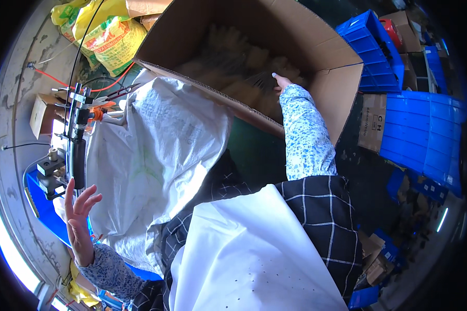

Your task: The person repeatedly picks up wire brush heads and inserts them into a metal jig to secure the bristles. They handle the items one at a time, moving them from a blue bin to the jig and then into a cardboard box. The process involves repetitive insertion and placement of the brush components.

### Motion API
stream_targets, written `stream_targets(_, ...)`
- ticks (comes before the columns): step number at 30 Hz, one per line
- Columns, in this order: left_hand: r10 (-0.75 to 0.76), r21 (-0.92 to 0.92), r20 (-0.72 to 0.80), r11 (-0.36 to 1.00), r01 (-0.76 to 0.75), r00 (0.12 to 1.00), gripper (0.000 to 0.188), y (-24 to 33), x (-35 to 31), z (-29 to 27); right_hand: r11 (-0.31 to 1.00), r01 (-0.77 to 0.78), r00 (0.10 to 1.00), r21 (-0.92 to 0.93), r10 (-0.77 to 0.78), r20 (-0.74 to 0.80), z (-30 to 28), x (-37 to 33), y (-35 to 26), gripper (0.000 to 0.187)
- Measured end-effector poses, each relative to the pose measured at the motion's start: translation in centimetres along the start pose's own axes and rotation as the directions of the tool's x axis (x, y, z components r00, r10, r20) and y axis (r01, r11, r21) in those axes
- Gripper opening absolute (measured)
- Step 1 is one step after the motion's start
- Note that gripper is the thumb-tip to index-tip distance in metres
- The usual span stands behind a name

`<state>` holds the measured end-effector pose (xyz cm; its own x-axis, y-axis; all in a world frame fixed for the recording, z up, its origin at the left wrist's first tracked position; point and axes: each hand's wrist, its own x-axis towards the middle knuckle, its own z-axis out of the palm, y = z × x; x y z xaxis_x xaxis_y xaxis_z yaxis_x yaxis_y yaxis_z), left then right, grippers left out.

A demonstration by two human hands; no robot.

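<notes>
My left hand [79,223] is raised at the left with its fingers spread and nothing in them. It is just below a black and metal machine fixture [78,140]. My right hand [282,83] reaches into a large open cardboard box [316,41] at the top. One digit of it stretches out to the left, while the other fingers are partly hidden; no held thing shows. Beneath and beside that hand lies a heap of thin, pale, translucent strands with fluffy tan parts [233,62]. The box's shadow blurs their detail.
A white woven sheet [161,155] drapes between the fixture and my lap. Yellow-green sacks [109,44] stand at the upper left. Blue plastic crates [420,129] and a brown carton [372,122] are at the right. A red hose [52,79] runs behind the fixture.
</notes>
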<state>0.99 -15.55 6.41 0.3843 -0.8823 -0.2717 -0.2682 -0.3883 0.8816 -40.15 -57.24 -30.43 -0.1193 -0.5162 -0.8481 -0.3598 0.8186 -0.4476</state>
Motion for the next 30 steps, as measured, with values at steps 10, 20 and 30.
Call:
stream_targets(10,-0.271,-0.360,-0.287,0.919,0.159,0.919,0.059,-10.4,-14.6,-3.8,0.916,0.166,0.951,0.366,-0.247,0.188,-1.1,-4.7,-3.0,0.022)
stream_targets(20,-0.895,-0.747,-0.293,0.434,-0.504,-0.336,0.034,-35.3,-47.9,8.6,0.645,0.764,0.505,0.022,-0.619,0.602,19.2,-25.5,-12.0,0.030)
stream_targets(30,-0.943,-0.700,-0.052,0.269,-0.662,-0.328,0.034,-42.6,-49.0,17.9,0.357,0.934,-0.026,0.011,0.037,0.999,42.0,-46.9,7.0,0.027)
